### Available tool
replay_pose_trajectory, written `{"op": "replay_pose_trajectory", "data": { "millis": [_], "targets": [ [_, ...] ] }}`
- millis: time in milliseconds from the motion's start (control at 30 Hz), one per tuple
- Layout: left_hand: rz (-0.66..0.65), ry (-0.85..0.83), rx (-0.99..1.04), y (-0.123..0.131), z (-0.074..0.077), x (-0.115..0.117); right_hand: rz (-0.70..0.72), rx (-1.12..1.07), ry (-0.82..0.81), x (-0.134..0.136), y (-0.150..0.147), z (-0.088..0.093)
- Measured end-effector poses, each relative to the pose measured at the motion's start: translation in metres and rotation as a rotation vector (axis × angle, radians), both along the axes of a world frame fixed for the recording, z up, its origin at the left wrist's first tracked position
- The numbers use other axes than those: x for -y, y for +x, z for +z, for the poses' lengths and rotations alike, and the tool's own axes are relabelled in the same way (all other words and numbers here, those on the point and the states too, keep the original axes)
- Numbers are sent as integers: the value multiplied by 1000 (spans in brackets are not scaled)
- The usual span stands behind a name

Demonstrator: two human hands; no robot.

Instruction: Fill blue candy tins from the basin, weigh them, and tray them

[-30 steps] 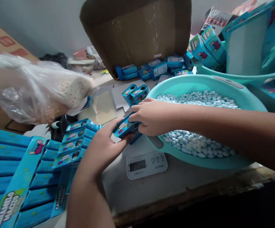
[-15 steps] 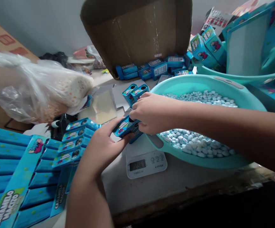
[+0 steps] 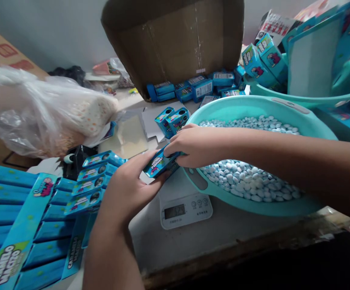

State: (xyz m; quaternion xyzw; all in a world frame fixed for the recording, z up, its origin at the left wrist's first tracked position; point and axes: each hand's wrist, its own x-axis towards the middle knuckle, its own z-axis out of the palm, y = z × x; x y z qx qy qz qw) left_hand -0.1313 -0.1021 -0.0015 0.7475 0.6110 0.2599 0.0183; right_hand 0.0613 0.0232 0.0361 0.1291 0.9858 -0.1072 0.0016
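My left hand (image 3: 129,185) and my right hand (image 3: 193,145) both grip one small blue candy box (image 3: 158,163), held above a white digital scale (image 3: 185,205). The left fingers wrap its lower end, and the right fingers pinch its upper end. Just right of the hands lies a teal basin (image 3: 253,106) holding many small white-blue candies (image 3: 253,181). Two open blue boxes (image 3: 172,119) stand upright behind my right hand.
A blue display carton (image 3: 20,237) with a row of filled boxes (image 3: 98,177) sits at the left. A clear plastic bag (image 3: 51,114) lies behind it. A tipped cardboard box (image 3: 175,44) with more blue boxes (image 3: 199,86) stands at the back. Another teal basin (image 3: 308,96) is at the right.
The candy box has been lifted slightly off the scale and tilted, with both hands still on it. The scale's reading has changed.
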Motion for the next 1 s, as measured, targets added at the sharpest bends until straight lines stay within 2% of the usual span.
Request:
{"op": "replay_pose_trajectory", "data": {
  "millis": [267, 433, 533, 633, 767, 1000],
  "targets": [
    [-1, 268, -174, 2, -5, -1, -76, 35, 65, 6, -1, 2],
    [64, 546, -124, 10, -12, -2, -119, -2, 90, 2, 8, 20],
    [18, 643, -107, 17, -17, -4, -158, 8, 132, 5, 16, 30],
    [-24, 689, -120, 19, -18, -6, -141, 9, 219, 10, 21, 38],
    [1, 693, -126, 18, -16, -6, -79, -57, 241, 6, 20, 42],
    [67, 708, -101, 18, -13, -4, -8, -143, 190, -7, 17, 28]
  ]
}}
